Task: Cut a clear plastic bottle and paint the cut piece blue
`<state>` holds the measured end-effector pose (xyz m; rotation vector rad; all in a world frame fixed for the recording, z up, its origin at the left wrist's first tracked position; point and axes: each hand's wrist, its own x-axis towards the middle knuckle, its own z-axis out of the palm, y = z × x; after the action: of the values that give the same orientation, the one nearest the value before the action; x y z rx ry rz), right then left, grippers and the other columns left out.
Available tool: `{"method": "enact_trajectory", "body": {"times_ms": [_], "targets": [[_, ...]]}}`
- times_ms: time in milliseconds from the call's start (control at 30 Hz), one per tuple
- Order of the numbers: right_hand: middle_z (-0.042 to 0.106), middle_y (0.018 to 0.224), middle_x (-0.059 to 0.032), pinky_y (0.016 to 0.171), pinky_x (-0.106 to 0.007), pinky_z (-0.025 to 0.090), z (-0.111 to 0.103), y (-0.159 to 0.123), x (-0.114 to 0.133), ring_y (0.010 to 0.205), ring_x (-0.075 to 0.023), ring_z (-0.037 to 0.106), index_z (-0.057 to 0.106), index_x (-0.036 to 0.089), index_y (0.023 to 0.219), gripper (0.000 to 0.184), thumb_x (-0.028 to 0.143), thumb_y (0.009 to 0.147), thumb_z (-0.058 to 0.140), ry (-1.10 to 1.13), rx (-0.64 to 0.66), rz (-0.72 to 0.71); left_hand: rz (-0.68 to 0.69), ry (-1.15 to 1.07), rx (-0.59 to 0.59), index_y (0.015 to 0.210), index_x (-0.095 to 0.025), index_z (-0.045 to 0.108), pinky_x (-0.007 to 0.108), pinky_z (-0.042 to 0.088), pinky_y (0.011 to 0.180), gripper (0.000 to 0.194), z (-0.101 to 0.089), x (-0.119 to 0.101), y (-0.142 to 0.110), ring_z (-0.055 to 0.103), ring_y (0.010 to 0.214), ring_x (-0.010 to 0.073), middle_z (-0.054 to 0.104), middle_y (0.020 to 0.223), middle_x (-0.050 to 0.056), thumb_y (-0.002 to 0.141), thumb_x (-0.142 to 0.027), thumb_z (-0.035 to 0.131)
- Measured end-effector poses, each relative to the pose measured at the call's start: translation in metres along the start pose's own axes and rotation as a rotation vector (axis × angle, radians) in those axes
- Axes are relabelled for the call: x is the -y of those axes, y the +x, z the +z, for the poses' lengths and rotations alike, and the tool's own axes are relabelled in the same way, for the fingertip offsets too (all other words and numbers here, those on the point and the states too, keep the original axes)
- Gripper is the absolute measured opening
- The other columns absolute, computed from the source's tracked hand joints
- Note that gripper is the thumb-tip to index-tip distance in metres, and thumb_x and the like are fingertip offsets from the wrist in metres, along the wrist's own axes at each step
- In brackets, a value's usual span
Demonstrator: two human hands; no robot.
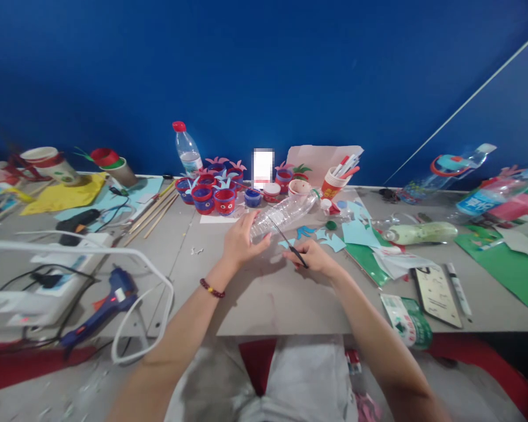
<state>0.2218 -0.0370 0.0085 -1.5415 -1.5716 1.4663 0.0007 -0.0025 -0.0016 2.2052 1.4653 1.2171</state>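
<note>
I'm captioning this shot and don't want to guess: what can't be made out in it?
All in the head view:
- base of the bottle: largely covered by the left hand
- finger loops of the scissors: mostly hidden by the right hand
- white panel: pixelated
- print on the packet: blurred, too small
- green sheet: cut off by the right edge

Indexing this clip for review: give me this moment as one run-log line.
left hand: holds clear bottle | right hand: holds scissors, blades at bottle, contact unclear | behind: red-and-blue cups
</note>
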Motion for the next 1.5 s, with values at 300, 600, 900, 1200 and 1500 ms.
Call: {"method": "enact_trajectory", "body": {"times_ms": [300,600,900,1200,1500], "targets": [[0.043,0.039,0.0049,0.033,-0.020,0.027,0.001,-0.003,0.002,0.033,-0.0063,0.039,0.051,0.018,0.047,0.054,0.060,0.059,0.083,0.126,0.009,0.072,-0.215,-0.491,0.079,0.113,-0.021,0.064,0.039,0.057,0.094,0.045,0.000,0.009,0.011,0.068,0.109,0.0235,0.072,0.115,0.008,0.076,-0.046,0.070],[0.041,0.035,0.0053,0.032,-0.020,0.028,0.005,-0.004,0.002,0.031,-0.0055,0.036,0.052,0.018,0.045,0.052,0.057,0.059,0.084,0.203,0.031,0.105,-0.245,-0.406,0.101,0.115,-0.023,0.063,0.041,0.059,0.088,0.048,0.003,0.002,0.005,0.070,0.101,0.0256,0.073,0.108,0.007,0.074,-0.043,0.075],[0.044,0.036,0.0037,0.032,-0.020,0.028,0.002,-0.005,0.005,0.031,-0.0060,0.038,0.051,0.017,0.043,0.055,0.058,0.056,0.084,0.165,0.020,0.097,-0.192,-0.299,0.104,0.118,-0.021,0.059,0.045,0.055,0.095,0.050,0.001,-0.008,0.001,0.068,0.108,0.0276,0.071,0.115,0.009,0.076,-0.044,0.071],[0.040,0.035,0.0050,0.032,-0.020,0.027,-0.001,-0.006,0.003,0.032,-0.0059,0.037,0.055,0.017,0.045,0.053,0.059,0.060,0.083,0.108,0.024,0.056,-0.150,-0.253,0.066,0.120,-0.022,0.059,0.046,0.056,0.095,0.048,0.001,-0.008,-0.001,0.069,0.108,0.0265,0.071,0.117,0.009,0.078,-0.043,0.070],[0.039,0.034,0.0049,0.034,-0.020,0.026,-0.002,-0.002,0.000,0.032,-0.0058,0.035,0.056,0.017,0.044,0.054,0.062,0.061,0.081,0.117,0.043,0.052,-0.141,-0.219,0.052,0.121,-0.022,0.059,0.042,0.057,0.094,0.049,-0.001,-0.009,0.000,0.069,0.109,0.0269,0.070,0.120,0.009,0.078,-0.041,0.071]]}}
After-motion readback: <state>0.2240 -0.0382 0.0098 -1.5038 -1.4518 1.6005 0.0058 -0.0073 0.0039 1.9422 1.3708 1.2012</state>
